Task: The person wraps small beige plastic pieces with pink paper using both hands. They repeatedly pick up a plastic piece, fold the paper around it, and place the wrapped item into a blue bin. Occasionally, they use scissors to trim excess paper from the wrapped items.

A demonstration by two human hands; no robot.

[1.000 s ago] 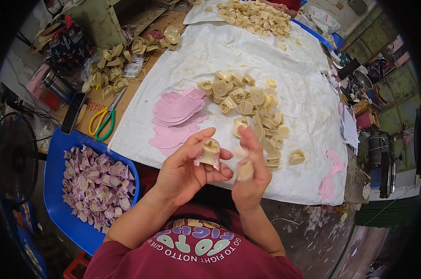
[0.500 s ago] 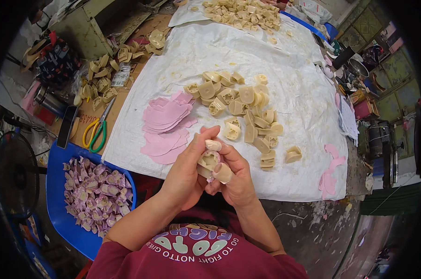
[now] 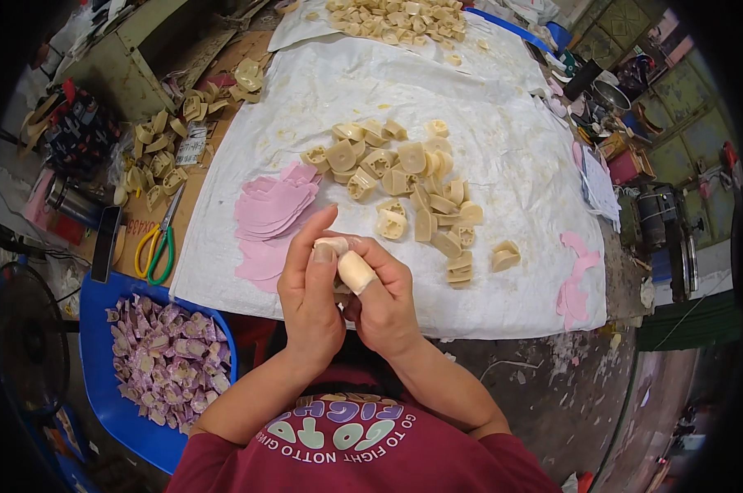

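Observation:
My left hand (image 3: 307, 302) and my right hand (image 3: 393, 311) are closed together around a beige shoe heel (image 3: 341, 286), mostly hidden by the fingers. Pale coverings wrap the right thumb and forefinger. Both thumbs press in from above. Just beyond the hands lies a loose pile of beige shoe heels (image 3: 411, 158), some showing hollow, ribbed undersides. Left of it, thin pink cut pieces (image 3: 273, 205) overlap in a fanned stack. All these rest on a white sheet (image 3: 503, 140) over the table.
A blue tub (image 3: 98, 403) at lower left holds many purple-pink covered heels (image 3: 170, 353). Scissors (image 3: 159, 246) with yellow and green handles and a phone (image 3: 106, 244) lie at the table's left. More heels (image 3: 404, 20) are heaped at the far end. Pink scraps (image 3: 575, 275) lie right.
My hands have closed further over the heel, whose hollow face and pink edge showed before. The thumbs now meet on top. The whole view has shifted slightly.

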